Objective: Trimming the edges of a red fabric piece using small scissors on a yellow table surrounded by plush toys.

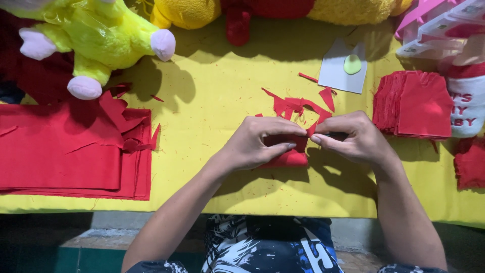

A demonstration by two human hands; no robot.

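Both hands are pinching a small red fabric piece [292,154] over the middle of the yellow table cover [222,86], the left hand [255,144] and right hand [353,136] closing fingertips on it. Red scraps [298,106] are lying just beyond; a folded red cloth stack [65,151] is sitting well left, a red cut-piece pile [417,103] near right, leaving bare yellow between.

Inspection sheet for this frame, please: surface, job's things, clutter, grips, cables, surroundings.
Surface: yellow cloth covers the table.
Job's things: small red fabric piece pinched between both hands.
Clutter: red offcuts; folded red fabric sheets on the left; stack of cut red pieces on the right; grey card with a green disc.
Grips: left hand and right hand, both closed on the piece.
Cables: nothing seen.
Surroundings: yellow-green plush toy at the far edge.
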